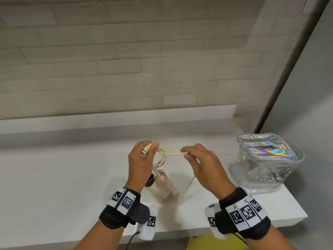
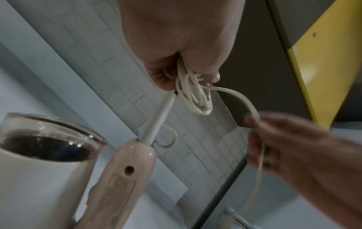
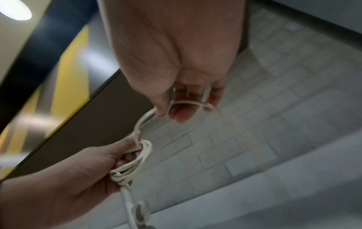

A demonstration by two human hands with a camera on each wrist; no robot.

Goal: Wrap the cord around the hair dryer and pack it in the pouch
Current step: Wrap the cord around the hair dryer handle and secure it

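Item 1, left hand (image 1: pixel 142 159): we hold it raised above the white counter (image 1: pixel 63 177), back of the hand toward the head camera, fingers curled round a bundle of coiled cord (image 1: pixel 161 156). The thumb presses over the top of the loops. In the left wrist view the loops hang out below the closed fingers.

Item 2, right hand (image 1: pixel 200 163): raised at about the same height, just beside the left and apart from it. Thumb and fingertips pinch a single strand of the cord, which runs nearly level from the coil to the pinch. Beyond the pinch the loose cord drops past the palm toward the counter; it is blurred there.

Item 3, hair dryer (image 1: pixel 164 183): pale pink, hanging below our left hand by its cord, handle end uppermost, dark nozzle opening beside our left wrist. We cannot tell whether its lower end touches the counter.

Item 4, pouch (image 1: pixel 266 163): clear plastic with an iridescent top panel, standing on the counter to the right of our right hand, well apart from the dryer.

Item 5: marker-printed bands on both wrists.
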